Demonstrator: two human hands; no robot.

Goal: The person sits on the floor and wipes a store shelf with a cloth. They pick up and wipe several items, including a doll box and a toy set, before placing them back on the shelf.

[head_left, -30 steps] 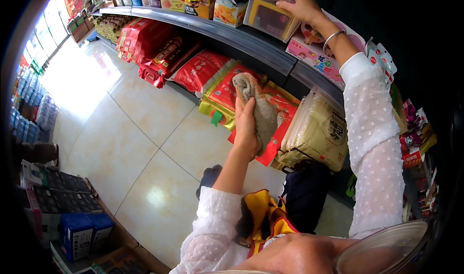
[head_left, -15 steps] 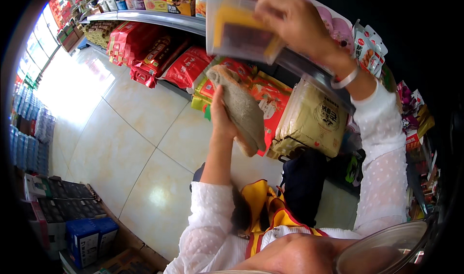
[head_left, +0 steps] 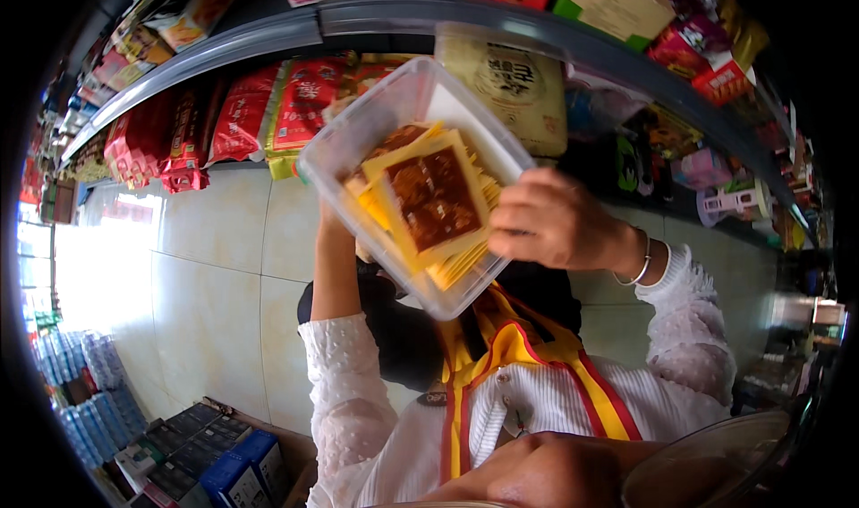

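Observation:
A clear plastic box [head_left: 333, 153] is held up in front of me, tilted so that I look down into it. Inside lie several flat yellow-edged packets [head_left: 436, 195], the top one showing reddish-brown contents. My right hand [head_left: 559, 217] has its fingers curled at the box's right rim, slightly blurred. Behind the box's left side, my left forearm [head_left: 335, 271] reaches up; the left hand itself is hidden by the box. Only a small beige bit, perhaps the cloth, shows below the box's left edge.
Ahead is a shelf with a grey edge [head_left: 394, 16]. Below it stand red bags [head_left: 242, 119] and a large cream package [head_left: 506, 87]. Blue and dark cartons [head_left: 242, 468] and packs of bottles [head_left: 85, 374] stand at the lower left. Pale tiles [head_left: 210, 311] cover the floor.
The box has come off the shelf side, down toward me, and tilted so its inside shows. My left hand with the beige cloth has gone behind it. The view has turned right.

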